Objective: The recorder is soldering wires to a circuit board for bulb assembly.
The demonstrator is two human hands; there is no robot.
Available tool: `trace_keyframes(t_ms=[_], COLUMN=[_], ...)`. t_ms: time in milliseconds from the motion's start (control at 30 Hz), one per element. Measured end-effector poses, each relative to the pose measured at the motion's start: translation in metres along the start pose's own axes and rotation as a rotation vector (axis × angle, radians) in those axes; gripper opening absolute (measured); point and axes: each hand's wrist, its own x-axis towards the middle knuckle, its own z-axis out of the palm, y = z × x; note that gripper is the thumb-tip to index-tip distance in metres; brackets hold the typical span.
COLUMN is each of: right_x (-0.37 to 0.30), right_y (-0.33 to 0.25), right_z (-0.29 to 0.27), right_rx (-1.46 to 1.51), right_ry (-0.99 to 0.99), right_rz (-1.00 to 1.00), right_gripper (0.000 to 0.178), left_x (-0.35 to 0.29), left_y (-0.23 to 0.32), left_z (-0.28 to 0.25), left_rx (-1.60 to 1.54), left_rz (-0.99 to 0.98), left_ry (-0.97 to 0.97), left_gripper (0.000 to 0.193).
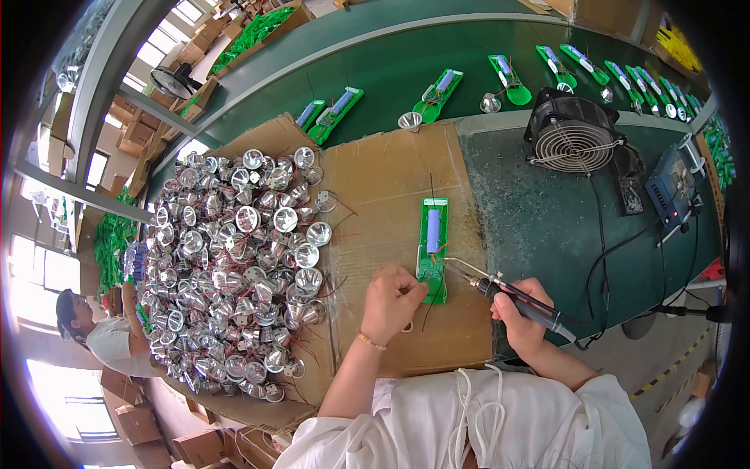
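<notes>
A green plastic housing [425, 215] lies on the cardboard in front of me, its long side pointing away. In it sit a blue-violet cylindrical battery [433, 230] and a green circuit board [430, 273]; thin wires stick out at both ends. My left hand [393, 302] is closed in a pinch at the board's left edge; what its fingertips hold is hidden. From the right, my right hand [522, 319] grips a soldering iron [534, 311] with a thin metal feed tube beside it. The iron's tip is close to the board's right side.
Many silver reflectors with red wires [242, 258] are heaped on cardboard at left. Beyond, several similar green housings [336, 116] line a green belt [375, 70]. A black fan [574, 133] and a blue soldering station [672, 191] stand at right, with loose cables. Another person [117, 340] is at far left.
</notes>
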Motion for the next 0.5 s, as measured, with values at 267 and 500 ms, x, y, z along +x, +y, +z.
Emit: trace_keyframes(t_ms=[267,500], right_x=[0.003,0.008], right_y=[0.003,-0.006], right_z=[0.007,0.012], right_rx=[-0.053,-0.033], right_ry=[-0.021,-0.062], right_rz=[0.032,0.002], right_gripper=[0.016,0.015], left_x=[0.000,-0.002], left_y=[0.000,0.001], left_z=[0.002,0.003], left_rx=[0.017,0.006], left_rz=[0.030,0.031], left_ry=[0.003,0.028], left_gripper=[0.013,0.013])
